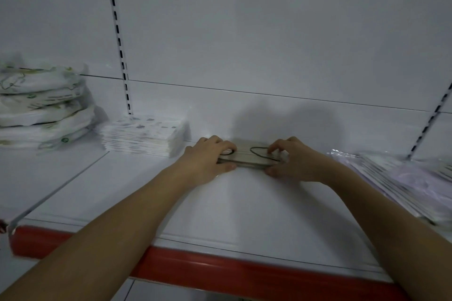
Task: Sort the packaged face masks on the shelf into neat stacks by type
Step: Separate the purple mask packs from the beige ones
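Masks in packets sit on the white shelf (pixel 244 215): tall green-printed pile (pixel 41 110) at nine o'clock, flat white stack (pixel 144 137) at ten, lilac heap (pixel 403 178) at three; centre, left hand (pixel 208 156) and right hand (pixel 291 161) grip a beige pack (pixel 247 157) with curled fingers

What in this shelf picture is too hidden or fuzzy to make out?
- Beige mask pack, head view: both ends covered by the left hand and right hand; how many packs lie there is unclear.
- Green-printed stack: cut off by the left edge, print blurred.
- Lilac packs: cut off by the right edge.
- White stack: print too small to read.
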Tool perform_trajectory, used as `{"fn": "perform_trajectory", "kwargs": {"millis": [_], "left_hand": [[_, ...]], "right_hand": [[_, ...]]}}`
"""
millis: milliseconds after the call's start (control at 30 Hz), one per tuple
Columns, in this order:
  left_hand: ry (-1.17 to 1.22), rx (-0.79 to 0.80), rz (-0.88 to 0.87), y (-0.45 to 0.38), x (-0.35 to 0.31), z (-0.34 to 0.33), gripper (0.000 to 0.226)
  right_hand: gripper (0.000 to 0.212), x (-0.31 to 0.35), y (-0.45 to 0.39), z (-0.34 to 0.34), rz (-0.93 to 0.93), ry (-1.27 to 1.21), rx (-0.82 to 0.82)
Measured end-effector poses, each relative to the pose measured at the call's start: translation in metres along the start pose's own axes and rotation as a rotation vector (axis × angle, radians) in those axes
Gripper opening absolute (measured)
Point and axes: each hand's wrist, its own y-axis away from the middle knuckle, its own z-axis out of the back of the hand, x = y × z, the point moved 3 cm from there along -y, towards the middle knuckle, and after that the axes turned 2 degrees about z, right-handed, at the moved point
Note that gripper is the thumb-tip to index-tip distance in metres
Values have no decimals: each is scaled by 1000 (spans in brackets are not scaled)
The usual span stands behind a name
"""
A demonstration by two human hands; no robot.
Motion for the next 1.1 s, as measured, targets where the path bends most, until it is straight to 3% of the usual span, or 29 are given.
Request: {"fn": "perform_trajectory", "kwargs": {"millis": [167, 333, 500, 667, 800, 933, 1033, 1100], "left_hand": [[-20, 5, 8, -6, 3, -1, 48], [-130, -22, 36, 0, 0, 9, 71], [-91, -170, -54, 3, -47, 34, 58], [185, -173, -167, -5, -136, 45, 27], [261, -33, -166, -8, -196, 17, 25], [224, 151, -73, -17, -228, -30, 44], [210, 189, 7, -28, -251, -52, 59], [222, 192, 52, -36, -269, -60, 63]], "right_hand": [[56, -4, -3, 1, -8, -11, -4], [68, -3, 4, 17, -10, -56, 61], [22, -4, 33, 87, 12, -380, -315], [17, -25, 73, 134, 8, -344, -464], [16, -68, 107, 142, -51, -229, -426], [12, -132, 140, 143, -97, -56, -306], [13, -179, 163, 150, -96, 23, -225], [13, -209, 177, 163, -98, 29, -254]]}}
